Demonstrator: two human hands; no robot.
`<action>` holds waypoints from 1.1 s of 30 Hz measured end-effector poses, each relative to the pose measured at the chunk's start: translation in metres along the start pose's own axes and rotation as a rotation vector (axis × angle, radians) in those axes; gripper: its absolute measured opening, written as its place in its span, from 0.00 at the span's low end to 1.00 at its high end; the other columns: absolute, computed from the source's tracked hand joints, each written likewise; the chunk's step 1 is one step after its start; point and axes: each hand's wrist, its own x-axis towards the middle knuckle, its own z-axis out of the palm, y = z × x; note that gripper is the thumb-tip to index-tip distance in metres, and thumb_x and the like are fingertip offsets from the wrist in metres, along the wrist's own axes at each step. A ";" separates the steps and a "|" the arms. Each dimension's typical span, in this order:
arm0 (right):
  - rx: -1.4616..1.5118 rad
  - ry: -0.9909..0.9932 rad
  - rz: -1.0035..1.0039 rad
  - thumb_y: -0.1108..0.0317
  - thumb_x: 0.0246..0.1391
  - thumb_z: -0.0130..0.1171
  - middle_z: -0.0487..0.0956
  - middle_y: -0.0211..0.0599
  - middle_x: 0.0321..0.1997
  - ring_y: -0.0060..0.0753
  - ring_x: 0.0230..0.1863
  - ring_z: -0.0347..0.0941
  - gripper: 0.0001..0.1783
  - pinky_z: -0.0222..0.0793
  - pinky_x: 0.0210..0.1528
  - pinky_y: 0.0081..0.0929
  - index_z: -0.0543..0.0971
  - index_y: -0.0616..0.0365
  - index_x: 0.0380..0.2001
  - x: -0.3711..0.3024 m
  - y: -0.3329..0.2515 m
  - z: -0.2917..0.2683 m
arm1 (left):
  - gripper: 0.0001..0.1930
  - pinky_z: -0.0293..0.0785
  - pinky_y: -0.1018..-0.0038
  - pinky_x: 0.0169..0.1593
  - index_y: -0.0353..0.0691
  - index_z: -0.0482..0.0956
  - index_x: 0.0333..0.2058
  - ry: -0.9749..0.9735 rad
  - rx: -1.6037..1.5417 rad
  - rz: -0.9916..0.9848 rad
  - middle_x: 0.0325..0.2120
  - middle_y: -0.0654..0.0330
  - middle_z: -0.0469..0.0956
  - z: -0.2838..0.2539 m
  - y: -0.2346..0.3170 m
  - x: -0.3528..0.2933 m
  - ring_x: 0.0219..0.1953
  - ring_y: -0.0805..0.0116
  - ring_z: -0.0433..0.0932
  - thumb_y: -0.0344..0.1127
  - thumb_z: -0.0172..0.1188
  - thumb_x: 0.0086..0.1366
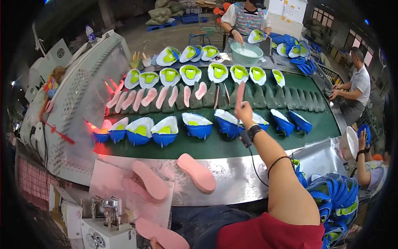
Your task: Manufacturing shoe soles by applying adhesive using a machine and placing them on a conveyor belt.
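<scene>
My right hand (244, 111) reaches over the green belt with its fingers closed on a pink insole (240, 94), seen nearly edge-on above a row of dark green shoe lasts (259, 96). At the lower edge, my left hand (155, 244) grips another pink sole-shaped piece (161, 233); only some fingers show. On the metal ledge before me lie a thick pink sole (196, 173) and a second sole (150, 180) on a board. Toward the left, several lasts carry pink insoles (149, 96). Blue shoe uppers (164, 132) with white and lime linings line the near side of the belt.
White-and-lime uppers (190, 74) line the belt's far side. Left stands a perforated machine housing (97, 62) with red glow beneath. A small machine (105, 232) stands lower left; blue uppers (333, 195) pile lower right. Co-workers stand across by a basin (247, 54) and at right.
</scene>
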 end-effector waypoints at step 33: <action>-0.155 -0.687 -0.895 0.65 0.49 0.61 0.78 0.43 0.41 0.50 0.44 0.76 0.13 0.73 0.47 0.45 0.80 0.54 0.40 -0.132 -0.112 0.129 | 0.40 0.65 0.55 0.62 0.46 0.63 0.65 0.085 0.017 -0.039 0.60 0.52 0.70 0.012 -0.010 0.011 0.61 0.50 0.69 0.68 0.47 0.63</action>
